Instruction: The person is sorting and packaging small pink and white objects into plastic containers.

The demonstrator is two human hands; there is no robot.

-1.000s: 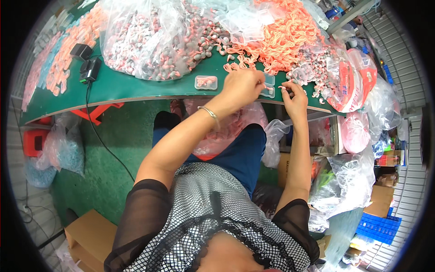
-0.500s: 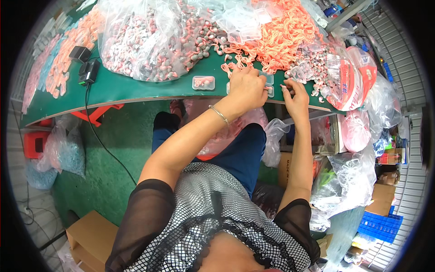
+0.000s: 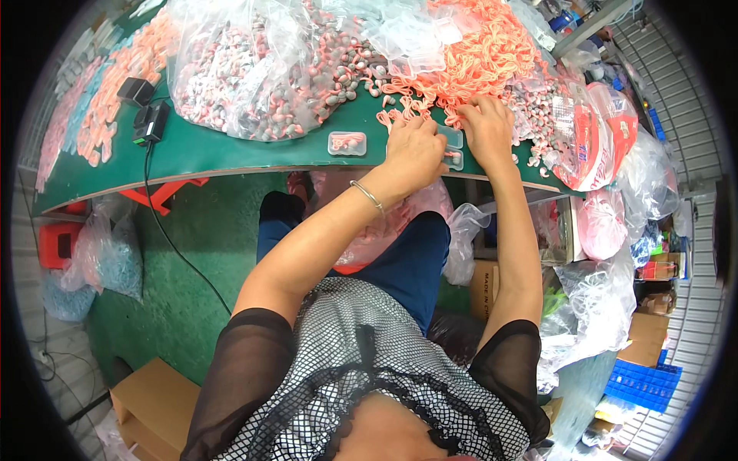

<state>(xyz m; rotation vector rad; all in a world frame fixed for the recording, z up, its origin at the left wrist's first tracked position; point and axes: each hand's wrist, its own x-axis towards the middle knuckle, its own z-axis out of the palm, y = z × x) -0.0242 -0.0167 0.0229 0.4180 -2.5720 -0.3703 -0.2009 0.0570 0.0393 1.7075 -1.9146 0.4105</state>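
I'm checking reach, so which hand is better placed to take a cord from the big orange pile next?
Probably the right hand: it is at the lower edge of the orange cord pile. The left hand is nearer the body, beside the open clear case.

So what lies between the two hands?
In the head view, a clear plastic case, partly hidden by the left hand, lies on the green table between it and the right hand.

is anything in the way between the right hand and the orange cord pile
Nothing visible: the fingers of the right hand are at the near edge of the orange cord pile. The clear case lies between both hands, off that path.
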